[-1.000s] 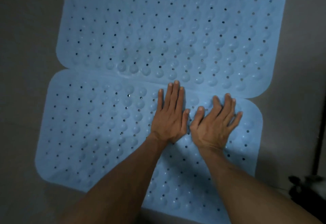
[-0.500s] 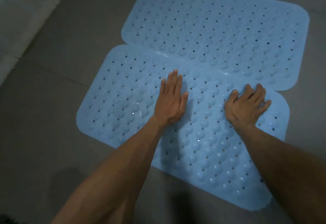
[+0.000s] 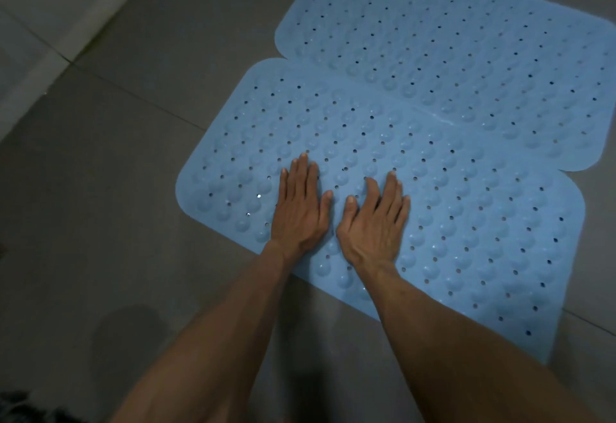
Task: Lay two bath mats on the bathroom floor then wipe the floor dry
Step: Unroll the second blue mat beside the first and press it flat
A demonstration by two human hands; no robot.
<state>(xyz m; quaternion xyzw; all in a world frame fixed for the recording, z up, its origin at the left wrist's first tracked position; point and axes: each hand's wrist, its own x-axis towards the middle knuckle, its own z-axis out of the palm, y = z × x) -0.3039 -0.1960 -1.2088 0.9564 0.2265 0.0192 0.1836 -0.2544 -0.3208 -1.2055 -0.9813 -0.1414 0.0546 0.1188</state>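
We count two blue mats on the grey tiled floor (image 3: 110, 162). The near mat (image 3: 466, 222) lies flat in front of us; the far mat (image 3: 466, 39) lies beyond it, toward the upper right. The two mats meet along one long edge, and we cannot tell whether they only touch or overlap slightly there. Each mat carries rows of small round holes and raised round bumps; the far mat runs out of view at the top and right edges.

We see two hands, both on the near mat, close to its left end and near edge. The left hand (image 3: 301, 209) rests palm down with its fingers straight and held close together, thumb out to the side. The right hand (image 3: 375, 222) rests palm down just beside it, fingers slightly spread and a little bent. The two thumbs sit near each other without touching. Neither hand grasps anything; both are flat and opened out against the mat surface.

Both bare forearms reach in from the bottom of the view. One pale raised strip (image 3: 50, 39) crosses the upper left corner, at the edge of the floor. We see one darker patch (image 3: 130, 326) on the tile at lower left, and tile joints run across the floor on the left of the mats
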